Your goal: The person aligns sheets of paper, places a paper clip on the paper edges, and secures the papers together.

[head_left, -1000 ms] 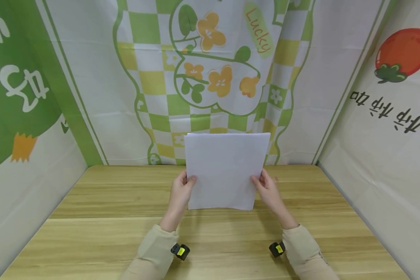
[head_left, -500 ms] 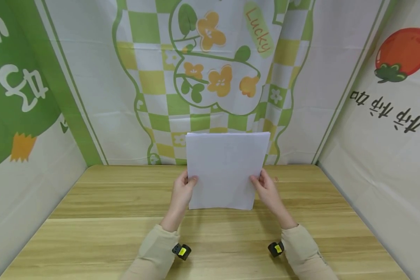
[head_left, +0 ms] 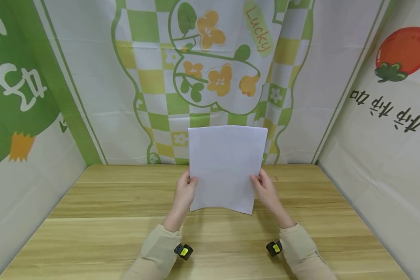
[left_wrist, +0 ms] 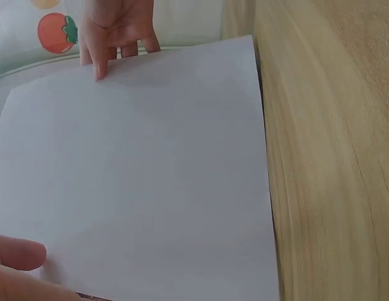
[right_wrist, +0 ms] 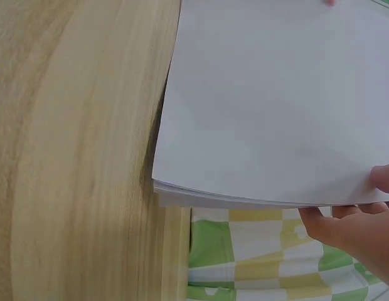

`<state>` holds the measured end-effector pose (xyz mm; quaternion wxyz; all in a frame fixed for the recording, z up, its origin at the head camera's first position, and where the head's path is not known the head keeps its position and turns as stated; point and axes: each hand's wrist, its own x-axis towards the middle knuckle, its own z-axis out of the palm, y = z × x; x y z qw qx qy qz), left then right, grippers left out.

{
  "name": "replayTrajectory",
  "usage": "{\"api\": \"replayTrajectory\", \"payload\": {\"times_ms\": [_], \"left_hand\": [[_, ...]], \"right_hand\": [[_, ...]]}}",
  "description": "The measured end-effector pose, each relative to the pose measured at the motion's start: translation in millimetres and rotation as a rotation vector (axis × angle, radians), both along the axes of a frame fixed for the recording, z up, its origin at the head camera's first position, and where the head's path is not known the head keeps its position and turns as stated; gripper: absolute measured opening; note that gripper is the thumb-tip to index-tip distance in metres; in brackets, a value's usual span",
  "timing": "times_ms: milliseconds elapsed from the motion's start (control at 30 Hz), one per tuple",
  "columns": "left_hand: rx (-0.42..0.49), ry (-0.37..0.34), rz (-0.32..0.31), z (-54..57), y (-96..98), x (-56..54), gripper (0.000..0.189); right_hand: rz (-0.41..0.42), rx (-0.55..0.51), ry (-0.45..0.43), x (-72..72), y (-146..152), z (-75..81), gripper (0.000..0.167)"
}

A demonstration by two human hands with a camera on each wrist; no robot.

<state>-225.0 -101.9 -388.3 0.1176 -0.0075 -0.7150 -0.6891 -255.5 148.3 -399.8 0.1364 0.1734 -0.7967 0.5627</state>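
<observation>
Toward the desk's point(head_left: 108, 202) twelve o'clock, the left hand point(head_left: 184, 191) pinches the white paper stack point(head_left: 227, 167) at its eight-o'clock edge, the right hand point(head_left: 266, 189) at four, thumbs in front. It bows slightly; lighter, even pressure should best align its edges.

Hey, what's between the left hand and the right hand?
A stack of white paper, gripped at its side edges by the left hand and right hand; the head view shows it.
</observation>
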Motion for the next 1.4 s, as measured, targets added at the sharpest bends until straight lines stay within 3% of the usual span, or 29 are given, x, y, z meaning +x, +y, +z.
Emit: {"api": "replayTrajectory", "payload": {"times_ms": [233,533,733,1000,1133,1400], "left_hand": [[-0.019,-0.034,0.006,-0.2,-1.1,2.6,0.033],[-0.021,0.015,0.030,3.1,-0.1,4.7,0.029],[-0.005,0.036,0.035,7.2,1.0,7.0,0.029],[0.031,0.052,0.012,5.6,0.1,6.9,0.035],[0.053,0.061,-0.007,5.8,-2.1,4.6,0.034],[0.048,0.092,0.022,6.1,-3.2,0.2,0.027]], "right_hand": [[-0.029,0.004,-0.020,2.3,-2.1,0.9,0.032],[-0.012,-0.035,-0.037,6.0,-3.6,8.2,0.035],[-0.005,-0.029,-0.068,21.9,-10.0,30.3,0.032],[0.013,-0.066,-0.006,7.7,-4.5,8.5,0.037],[0.018,-0.083,-0.007,7.6,-2.8,6.3,0.038],[0.045,-0.118,-0.020,7.2,-1.9,8.5,0.040]]}}
